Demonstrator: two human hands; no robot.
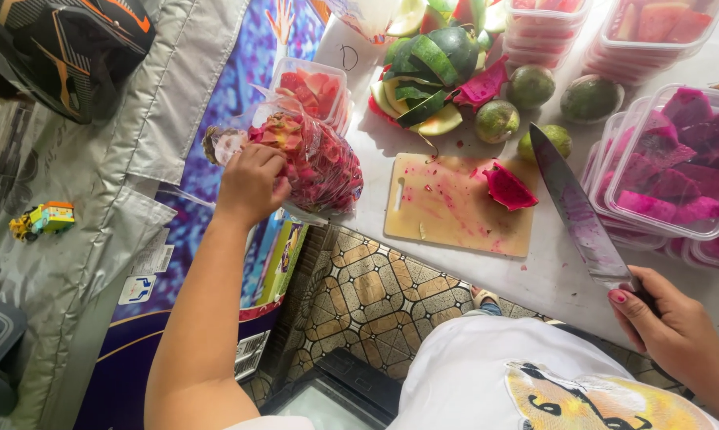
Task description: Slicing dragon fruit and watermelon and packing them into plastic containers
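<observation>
right hand [678,322] grip clenched on knife [578,211], blade pointing away up-left; left hand [252,183] grasping peel bag [312,163].

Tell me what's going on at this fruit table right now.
A person is cutting up fruit. Their left hand reaches into a clear plastic bag stuffed with pink dragon fruit peels beside the table. Their right hand holds a big knife, blade stained pink and pointing over the table. A piece of dragon fruit lies on the stained cutting board. Clear tubs of cut pink fruit sit on the right, and watermelon rinds are piled behind the board.
</observation>
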